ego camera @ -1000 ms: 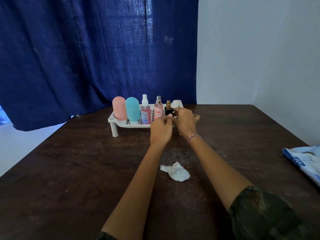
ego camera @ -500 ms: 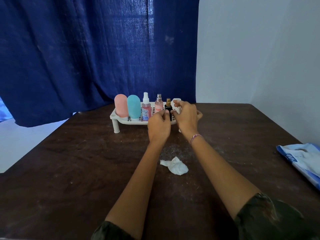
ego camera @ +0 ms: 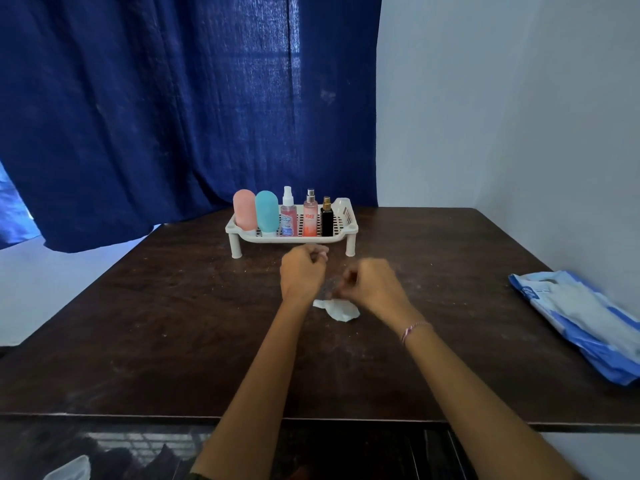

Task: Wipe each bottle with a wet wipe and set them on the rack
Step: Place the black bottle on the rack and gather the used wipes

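Note:
A white rack [ego camera: 343,209] on short legs stands at the far middle of the dark table. In it stand several bottles in a row: a pink bottle [ego camera: 244,209], a teal bottle [ego camera: 266,212], a clear spray bottle [ego camera: 287,216], a pink spray bottle [ego camera: 310,216] and a small black bottle [ego camera: 326,220]. A crumpled wet wipe [ego camera: 341,310] lies on the table nearer to me. My left hand [ego camera: 303,273] hovers in front of the rack, fingers curled, holding nothing. My right hand [ego camera: 370,284] is blurred, fingers curled, just above the wipe.
A blue and white wipes pack [ego camera: 581,320] lies at the table's right edge. A dark blue curtain [ego camera: 173,98] hangs behind the rack, and a pale wall runs along the right. The table's near edge [ego camera: 138,415] crosses the lower view.
Both hands have drawn back from the black bottle in the rack toward me. The right hand has come down over the crumpled wipe. The black bottle now stands alone.

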